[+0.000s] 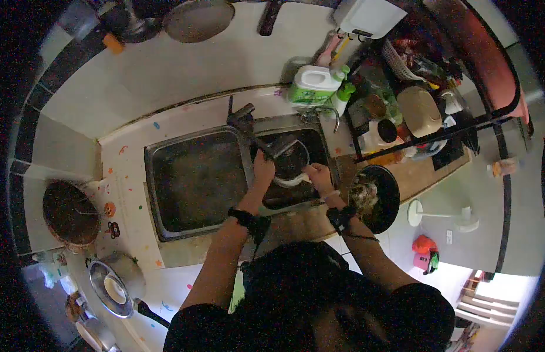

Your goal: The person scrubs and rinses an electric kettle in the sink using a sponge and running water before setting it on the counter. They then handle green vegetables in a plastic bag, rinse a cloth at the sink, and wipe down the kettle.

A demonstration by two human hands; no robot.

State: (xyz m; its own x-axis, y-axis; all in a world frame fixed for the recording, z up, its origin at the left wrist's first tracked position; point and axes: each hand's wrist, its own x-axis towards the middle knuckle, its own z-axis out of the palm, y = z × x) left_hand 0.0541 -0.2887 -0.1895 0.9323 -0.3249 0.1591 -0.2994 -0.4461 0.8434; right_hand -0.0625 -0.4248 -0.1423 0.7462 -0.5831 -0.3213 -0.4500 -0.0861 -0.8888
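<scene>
A round bowl or pot (291,181) with a pale rim sits in the small right sink basin (328,146), beneath the dark faucet (259,141). My left hand (264,169) is closed at the rim's left side, next to the faucet spout; its fingertips are partly hidden. On the right side of the rim, my right hand (319,177) is closed with bent fingers. The vessel's inside is dark and hard to make out.
The larger left basin (196,182) adjoins. A dark frying pan (387,202) with pale contents stands right of my right hand. Behind are a detergent jug (313,86) and a loaded rack (419,144). A steel pot (129,278) stands at lower left.
</scene>
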